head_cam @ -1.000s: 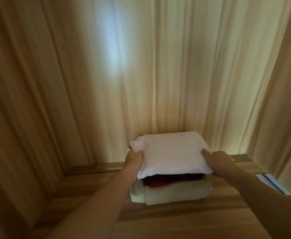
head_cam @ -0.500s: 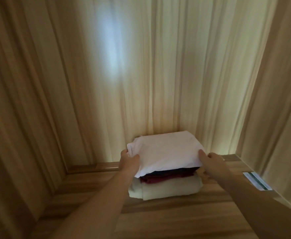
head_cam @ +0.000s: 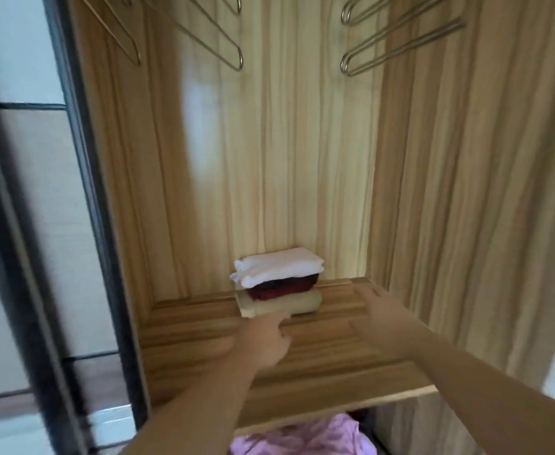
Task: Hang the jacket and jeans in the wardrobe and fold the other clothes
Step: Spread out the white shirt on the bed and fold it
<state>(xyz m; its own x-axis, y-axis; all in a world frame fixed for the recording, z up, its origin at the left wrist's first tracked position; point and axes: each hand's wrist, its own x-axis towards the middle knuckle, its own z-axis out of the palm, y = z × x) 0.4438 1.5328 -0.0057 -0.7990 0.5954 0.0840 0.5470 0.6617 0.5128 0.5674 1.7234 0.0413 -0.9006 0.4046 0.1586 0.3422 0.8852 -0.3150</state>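
Three folded clothes are lying stacked at the far end of the wardrobe shelf (head_cam: 203, 326): a white piece (head_cam: 279, 266) on top, a dark red one (head_cam: 282, 288) between, a beige one (head_cam: 281, 303) underneath.

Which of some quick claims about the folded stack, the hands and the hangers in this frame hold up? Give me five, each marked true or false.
1. The white garment lies on top of the folded stack. True.
2. The left hand grips the stack. False: it is off the clothes, above the shelf, holding nothing.
3. The right hand is open and holds nothing. True.
4. A jacket hangs from the metal hangers. False: the hangers in view are bare.
5. The beige garment sits between the white and the dark red garment. False: the beige one is at the bottom.
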